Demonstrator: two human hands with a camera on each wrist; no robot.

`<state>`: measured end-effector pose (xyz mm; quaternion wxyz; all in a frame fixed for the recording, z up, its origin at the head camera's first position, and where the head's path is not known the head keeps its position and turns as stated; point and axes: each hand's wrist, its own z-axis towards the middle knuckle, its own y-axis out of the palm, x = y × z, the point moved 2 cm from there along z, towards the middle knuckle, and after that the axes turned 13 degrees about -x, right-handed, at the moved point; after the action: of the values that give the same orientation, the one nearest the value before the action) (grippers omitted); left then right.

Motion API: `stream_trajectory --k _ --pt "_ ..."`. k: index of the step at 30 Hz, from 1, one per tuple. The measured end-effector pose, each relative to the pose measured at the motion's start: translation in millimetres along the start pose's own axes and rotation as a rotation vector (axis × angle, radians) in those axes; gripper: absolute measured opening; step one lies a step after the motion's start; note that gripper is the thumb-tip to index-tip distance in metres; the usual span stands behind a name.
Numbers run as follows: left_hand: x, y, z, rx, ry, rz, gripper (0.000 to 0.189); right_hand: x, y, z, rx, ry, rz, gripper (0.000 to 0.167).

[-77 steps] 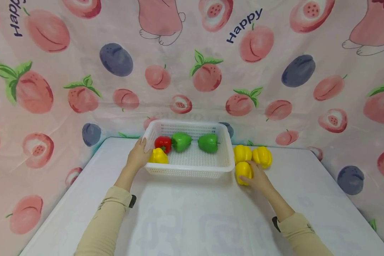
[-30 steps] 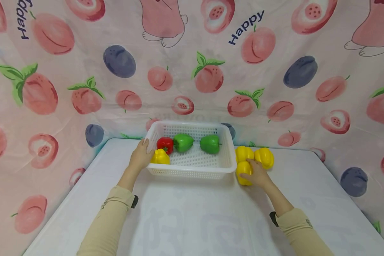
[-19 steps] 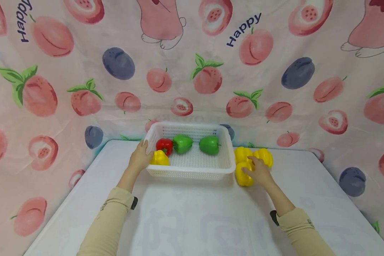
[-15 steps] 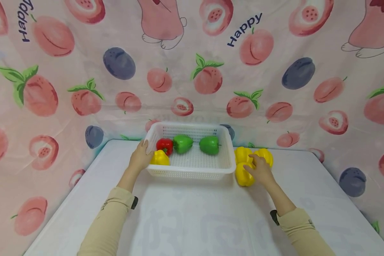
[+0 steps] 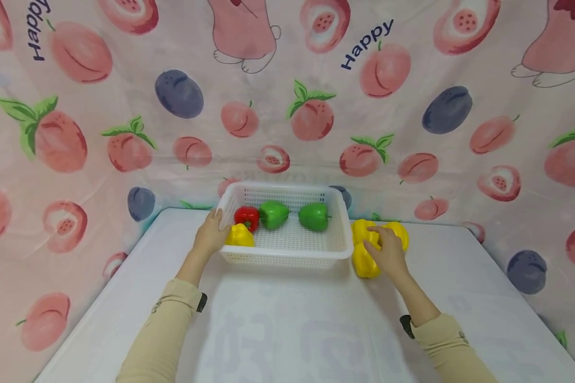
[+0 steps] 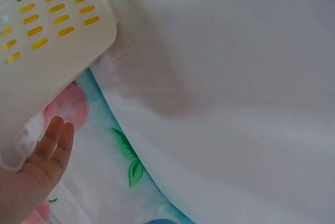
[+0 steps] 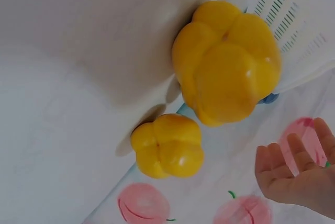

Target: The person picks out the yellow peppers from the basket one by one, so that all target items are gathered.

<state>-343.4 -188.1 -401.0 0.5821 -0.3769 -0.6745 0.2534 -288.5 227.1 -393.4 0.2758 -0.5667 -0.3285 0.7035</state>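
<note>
My left hand (image 5: pixel 211 234) holds the left rim of a white perforated plastic basket (image 5: pixel 287 252); in the left wrist view, the fingers (image 6: pixel 58 143) lie along its outside. A red bell pepper (image 5: pixel 247 218), a yellow bell pepper (image 5: pixel 240 235) and two green bell peppers (image 5: pixel 273 214) lie inside. Just right of the basket, my right hand (image 5: pixel 389 254) hovers over three yellow bell peppers, its fingers spread and relaxed. The front pepper (image 5: pixel 365 262) and back left pepper (image 5: pixel 361 230) show beside it. The hand partly covers the back right pepper (image 5: pixel 400 234). The right wrist view shows the fingers (image 7: pixel 301 153) apart from two peppers.
The basket stands near the back edge of a white-covered table (image 5: pixel 287 324). A curtain (image 5: pixel 287 133) printed with peaches and plums rises behind and along both sides. Faint grey marks show through the table cover.
My right hand has let go of the front yellow pepper, lifted off it and shifted slightly back and right. The left hand and basket stay in place.
</note>
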Motion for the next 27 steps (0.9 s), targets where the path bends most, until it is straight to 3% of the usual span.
stream_trajectory --k 9,27 --pt "-0.4 1.2 -0.1 0.0 -0.005 -0.019 0.065 -13.1 5.7 -3.6 0.113 -0.012 0.175 0.029" --pt "-2.8 0.9 1.6 0.01 -0.002 -0.003 0.064 -32.9 15.2 -4.6 0.112 -0.04 0.19 0.026"
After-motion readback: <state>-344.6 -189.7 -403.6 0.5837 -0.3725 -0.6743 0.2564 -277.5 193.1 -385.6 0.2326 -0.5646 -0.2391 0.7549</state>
